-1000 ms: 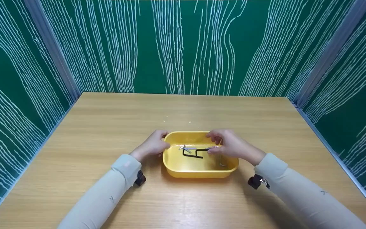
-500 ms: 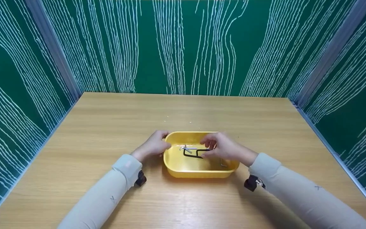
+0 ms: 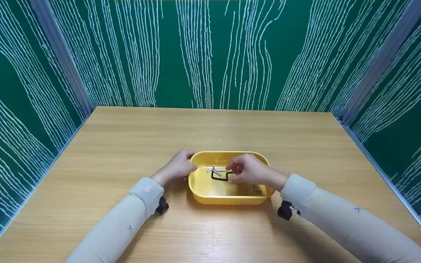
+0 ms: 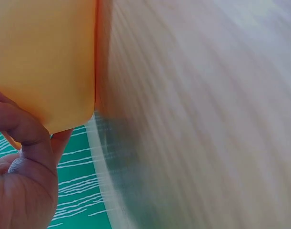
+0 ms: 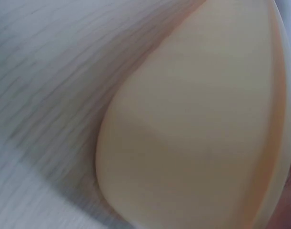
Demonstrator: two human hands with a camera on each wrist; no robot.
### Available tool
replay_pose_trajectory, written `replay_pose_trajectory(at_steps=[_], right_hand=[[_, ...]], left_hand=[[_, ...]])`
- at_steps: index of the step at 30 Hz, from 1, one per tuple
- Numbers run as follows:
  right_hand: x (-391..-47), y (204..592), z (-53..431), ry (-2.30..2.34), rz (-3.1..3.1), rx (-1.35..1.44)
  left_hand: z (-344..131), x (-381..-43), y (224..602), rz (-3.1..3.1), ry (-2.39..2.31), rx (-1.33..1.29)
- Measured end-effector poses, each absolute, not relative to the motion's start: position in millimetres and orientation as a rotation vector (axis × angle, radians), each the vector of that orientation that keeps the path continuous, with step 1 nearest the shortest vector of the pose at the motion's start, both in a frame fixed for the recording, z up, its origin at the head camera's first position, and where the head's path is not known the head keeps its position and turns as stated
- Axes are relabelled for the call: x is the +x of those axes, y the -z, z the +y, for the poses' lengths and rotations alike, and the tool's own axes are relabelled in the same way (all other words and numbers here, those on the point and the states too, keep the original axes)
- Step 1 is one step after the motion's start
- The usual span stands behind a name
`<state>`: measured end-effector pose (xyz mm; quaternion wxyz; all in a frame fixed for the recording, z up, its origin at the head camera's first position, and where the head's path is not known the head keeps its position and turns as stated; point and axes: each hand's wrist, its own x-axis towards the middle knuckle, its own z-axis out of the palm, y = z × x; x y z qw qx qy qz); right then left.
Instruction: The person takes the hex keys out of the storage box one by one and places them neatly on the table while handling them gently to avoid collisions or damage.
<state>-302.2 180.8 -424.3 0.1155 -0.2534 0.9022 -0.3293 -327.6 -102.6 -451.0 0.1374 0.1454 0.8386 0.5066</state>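
A yellow plastic bin sits on the table, with bent black hex keys and shiny silver metal pieces lying inside it. My left hand grips the bin's left wall, thumb inside the rim; the left wrist view also has this hand at the bin's corner. Reaching into the bin, my right hand has its thumb and fingers apart around the right end of the black keys. I see no firm pinch there. Another thin silver piece lies near the bin's right end, partly under this hand.
The wooden table spreads around the bin. A few tiny pale specks lie beyond it. Green panels with white wavy lines stand at the back and both sides.
My right hand has moved left inside the bin, covering more of the black keys' right end. The keys stay in place. My left hand keeps its grip on the bin.
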Motion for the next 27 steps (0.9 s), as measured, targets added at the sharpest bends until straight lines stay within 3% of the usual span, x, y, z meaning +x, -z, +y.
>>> replay_pose_trajectory(at_steps=[27], right_hand=[[-307, 438, 167, 0.858, 2.622, -0.804]], left_hand=[[-101, -325, 449, 2.424, -1.463, 0.381]])
